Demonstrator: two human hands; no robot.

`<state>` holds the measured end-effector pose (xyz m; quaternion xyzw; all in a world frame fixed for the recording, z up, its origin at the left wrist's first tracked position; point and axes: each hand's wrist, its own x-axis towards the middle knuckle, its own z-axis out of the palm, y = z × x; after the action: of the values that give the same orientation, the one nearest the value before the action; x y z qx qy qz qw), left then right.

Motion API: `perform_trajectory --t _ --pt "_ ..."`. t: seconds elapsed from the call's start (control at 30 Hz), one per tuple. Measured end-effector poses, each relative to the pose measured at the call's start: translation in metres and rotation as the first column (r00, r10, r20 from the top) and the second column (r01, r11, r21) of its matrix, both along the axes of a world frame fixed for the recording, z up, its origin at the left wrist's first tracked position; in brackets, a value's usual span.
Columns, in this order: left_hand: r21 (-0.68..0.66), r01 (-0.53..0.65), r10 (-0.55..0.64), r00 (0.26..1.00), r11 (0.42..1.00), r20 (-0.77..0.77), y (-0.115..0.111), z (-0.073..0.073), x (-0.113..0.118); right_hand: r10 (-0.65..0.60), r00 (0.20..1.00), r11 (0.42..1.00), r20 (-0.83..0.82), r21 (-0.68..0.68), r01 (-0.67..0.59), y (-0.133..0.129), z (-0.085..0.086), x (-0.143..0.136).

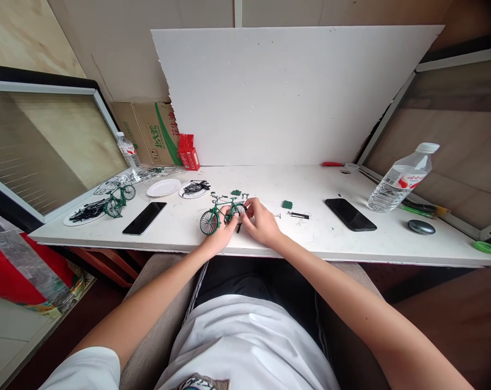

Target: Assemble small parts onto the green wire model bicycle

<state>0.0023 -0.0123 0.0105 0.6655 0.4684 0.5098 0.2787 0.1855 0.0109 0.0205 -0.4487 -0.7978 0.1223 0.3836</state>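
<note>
A small green model bicycle (219, 212) stands upright near the table's front edge, its front wheel to the left. My left hand (221, 236) is closed around its lower middle from below. At the rear wheel (240, 211), my right hand (262, 221) pinches with thumb and fingers; any small part between them is hidden. A short black piece (239, 227) sticks down between the two hands. Just beyond the bicycle lie a small green part (236, 193) and small dark parts (245, 196). Right of my right hand are a green block (287, 204) and a thin black strip (298, 215).
Another green model bicycle (117, 200) stands left beside a plate of black parts (86, 212). Phones lie at left (144, 218) and right (350, 214). White plates (163, 187) stand farther back. A water bottle (404, 179) and a dark round object (421, 227) are at right.
</note>
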Motion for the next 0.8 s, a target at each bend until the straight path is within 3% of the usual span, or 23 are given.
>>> perform_trajectory --t 0.8 --pt "0.004 0.012 -0.012 0.998 1.0 0.056 0.0037 -0.0062 0.0006 0.03 0.999 1.0 -0.029 0.005 -0.03 -0.0008 0.0001 0.0007"
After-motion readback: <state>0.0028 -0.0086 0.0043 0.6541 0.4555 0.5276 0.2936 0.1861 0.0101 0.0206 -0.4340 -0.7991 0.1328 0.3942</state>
